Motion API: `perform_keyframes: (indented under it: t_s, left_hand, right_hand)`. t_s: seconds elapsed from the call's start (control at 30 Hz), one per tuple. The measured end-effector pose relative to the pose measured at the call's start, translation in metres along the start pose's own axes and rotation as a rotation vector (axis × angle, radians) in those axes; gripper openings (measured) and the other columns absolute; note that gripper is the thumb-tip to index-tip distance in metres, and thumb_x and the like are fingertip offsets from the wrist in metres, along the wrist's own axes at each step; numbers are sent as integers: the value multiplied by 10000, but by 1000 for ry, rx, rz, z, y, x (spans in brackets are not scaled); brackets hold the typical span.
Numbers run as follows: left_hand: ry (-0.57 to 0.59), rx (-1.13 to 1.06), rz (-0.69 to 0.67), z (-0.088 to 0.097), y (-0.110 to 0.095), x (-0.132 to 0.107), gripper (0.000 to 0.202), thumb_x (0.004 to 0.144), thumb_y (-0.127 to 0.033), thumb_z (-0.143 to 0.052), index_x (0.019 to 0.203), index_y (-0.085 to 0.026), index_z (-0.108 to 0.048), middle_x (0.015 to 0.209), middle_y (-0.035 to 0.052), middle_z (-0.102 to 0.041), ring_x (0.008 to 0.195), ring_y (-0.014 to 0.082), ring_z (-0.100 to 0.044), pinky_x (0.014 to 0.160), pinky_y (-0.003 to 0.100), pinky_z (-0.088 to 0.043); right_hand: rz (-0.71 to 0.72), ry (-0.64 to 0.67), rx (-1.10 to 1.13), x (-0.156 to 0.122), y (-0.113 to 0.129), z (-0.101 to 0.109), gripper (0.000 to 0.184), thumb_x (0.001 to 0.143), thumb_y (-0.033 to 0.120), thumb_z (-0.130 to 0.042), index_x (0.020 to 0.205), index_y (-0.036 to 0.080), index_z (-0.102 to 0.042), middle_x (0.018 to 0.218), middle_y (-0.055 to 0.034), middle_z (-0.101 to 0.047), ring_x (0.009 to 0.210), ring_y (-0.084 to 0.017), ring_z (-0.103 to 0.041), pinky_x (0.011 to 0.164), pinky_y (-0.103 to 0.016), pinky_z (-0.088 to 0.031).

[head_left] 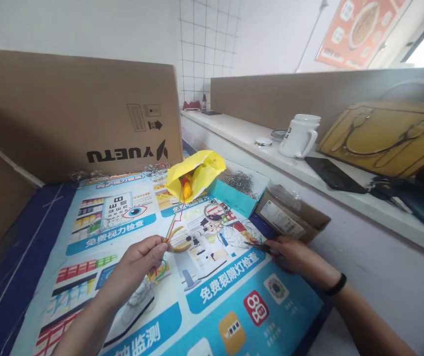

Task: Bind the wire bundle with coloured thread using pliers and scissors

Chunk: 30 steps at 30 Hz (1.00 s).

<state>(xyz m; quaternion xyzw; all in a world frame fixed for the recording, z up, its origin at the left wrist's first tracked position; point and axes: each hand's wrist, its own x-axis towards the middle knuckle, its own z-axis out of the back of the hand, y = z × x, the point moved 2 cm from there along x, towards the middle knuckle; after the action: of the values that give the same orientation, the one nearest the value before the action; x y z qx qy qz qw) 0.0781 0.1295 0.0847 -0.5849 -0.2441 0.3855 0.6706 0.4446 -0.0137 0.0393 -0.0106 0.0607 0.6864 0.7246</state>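
My left hand is closed in a pinch on several coloured threads, red, yellow and green. From my fingers the threads run up to orange and yellow spools in the mouth of a yellow bag. Loose thread ends curl below the fingers. At the right edge of the printed sheet, my right hand grips a pair of scissors, its blades pointing left and its handles partly hidden by the fingers. A round yellowish ring sits just beside my left fingertips.
Behind the yellow bag stands a light-blue box of silvery wire pieces. A small opened carton is right of it. A large cardboard box closes off the back. On the ledge are a white mug, a phone and a yellow handbag.
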Motion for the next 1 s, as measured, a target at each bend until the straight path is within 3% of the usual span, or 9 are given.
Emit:
perform_keyframes:
  t_s: [0.17, 0.37, 0.47, 0.53, 0.6, 0.63, 0.73, 0.83, 1.0]
  left_hand:
    - [34, -152, 21, 3, 8, 0, 334, 798, -476, -573, 784, -146, -621, 583, -42, -408, 501, 83, -345, 469, 190, -278]
    - [40, -252, 12, 1, 10, 0, 366, 776, -492, -598, 771, -126, -601, 551, -50, -405, 462, 66, -352, 449, 186, -259]
    - [73, -272, 0, -2, 9, -1, 375, 770, -501, -605, 751, -126, -586, 534, -56, -395, 452, 65, -355, 448, 188, -275]
    - [77, -273, -16, -1, 7, 0, 374, 762, -503, -613, 764, -130, -591, 527, -59, -391, 451, 67, -353, 448, 189, -282]
    - [34, -269, -26, 4, 5, 0, 374, 755, -496, -623, 862, -138, -607, 552, -59, -402, 461, 70, -360, 451, 190, -292]
    - [-8, -265, -27, 7, 4, 1, 391, 754, -493, -625, 931, -145, -606, 571, -58, -410, 470, 72, -368, 456, 191, -300]
    - [-160, -267, -40, 21, 4, 3, 448, 769, -479, -610, 1075, -154, -573, 570, -60, -417, 478, 81, -380, 464, 195, -311]
    - [-233, -300, -66, 32, 7, 6, 430, 792, -453, -587, 1087, -141, -564, 535, -66, -415, 465, 80, -370, 459, 194, -298]
    - [-273, -326, -73, 36, 10, 7, 385, 786, -439, -595, 1023, -135, -584, 542, -63, -419, 471, 76, -373, 455, 190, -296]
  right_hand:
    - [62, -80, -32, 14, 35, 30, 195, 838, 157, -461, 866, 171, -653, 777, -98, -641, 733, -217, -606, 673, -312, -454]
    - [532, -251, 439, 85, 147, 50, 364, 867, 164, -464, 1221, 210, -532, 1220, -91, -578, 1140, -212, -513, 971, -384, -407]
    - [706, -153, 535, 121, 197, 43, 535, 769, 112, -561, 1288, 197, -468, 1336, -97, -482, 1216, -206, -446, 986, -365, -397]
    - [750, 98, 538, 143, 214, 34, 299, 765, 128, -587, 1055, 183, -629, 1038, -43, -663, 976, -168, -603, 858, -290, -477]
    - [729, 201, 494, 167, 214, 32, 119, 780, 130, -587, 849, 159, -680, 732, 14, -680, 706, -122, -646, 667, -216, -512]
    - [696, 214, 476, 179, 209, 33, 141, 814, 122, -549, 865, 155, -676, 688, 28, -668, 641, -103, -639, 614, -196, -508]
    - [541, 163, 402, 224, 181, 50, 203, 908, 150, -457, 1040, 129, -610, 794, -7, -664, 663, -102, -637, 617, -219, -522]
    - [396, 88, 277, 268, 158, 74, 268, 902, 315, -530, 1108, 145, -560, 1088, -59, -590, 904, -187, -603, 763, -362, -523]
    - [257, -50, 111, 318, 157, 99, 301, 900, 309, -534, 1157, 152, -532, 1159, -85, -555, 972, -201, -581, 816, -397, -503]
